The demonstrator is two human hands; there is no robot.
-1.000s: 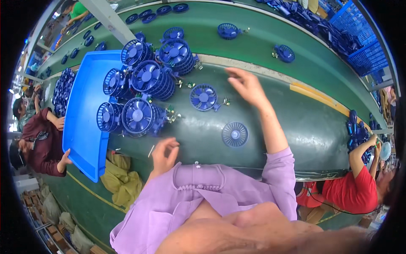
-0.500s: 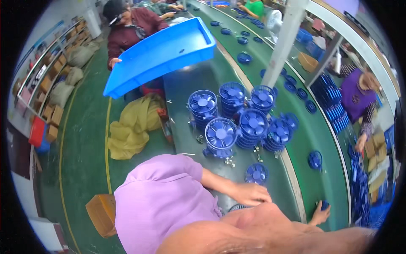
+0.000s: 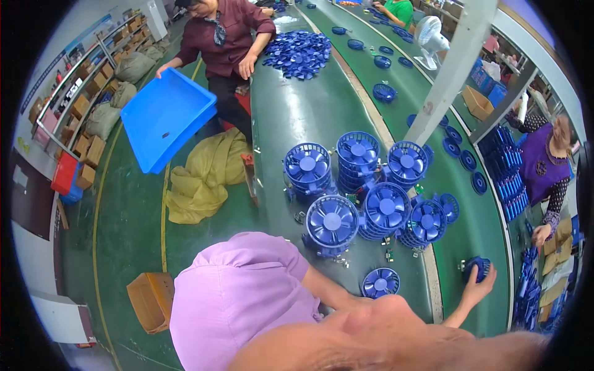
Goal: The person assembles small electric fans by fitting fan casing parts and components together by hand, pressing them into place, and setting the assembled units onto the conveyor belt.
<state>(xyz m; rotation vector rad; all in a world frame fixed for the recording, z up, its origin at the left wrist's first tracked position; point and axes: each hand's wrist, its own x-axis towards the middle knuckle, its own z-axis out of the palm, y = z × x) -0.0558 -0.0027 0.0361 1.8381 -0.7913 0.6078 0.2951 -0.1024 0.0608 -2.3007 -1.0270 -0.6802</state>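
Note:
My right hand (image 3: 480, 279) reaches over the green conveyor belt, its fingers closed round a round blue fan housing (image 3: 475, 269). From the lilac sleeve my left forearm (image 3: 328, 289) extends toward the near edge of the worktable; the left hand's fingers are hidden. Just beyond it a single blue fan (image 3: 380, 283) lies face up on the table. Farther back stand several stacks of blue caged fans, among them a near stack (image 3: 332, 221) and a middle stack (image 3: 387, 207). Small circuit boards (image 3: 388, 255) are scattered round the stacks' bases.
Across the table, a co-worker (image 3: 226, 37) holds a tilted blue tray (image 3: 167, 117) beside a heap of blue fan blades (image 3: 300, 52). A white post (image 3: 448, 74) rises at the belt's edge. An open cardboard box (image 3: 150, 302) and yellow cloth (image 3: 207, 176) lie on the floor at left.
The co-worker's tray has swung left and down off the table, bringing the blade heap into view. My right hand has moved slightly up with the housing. My left hand has slipped out of sight.

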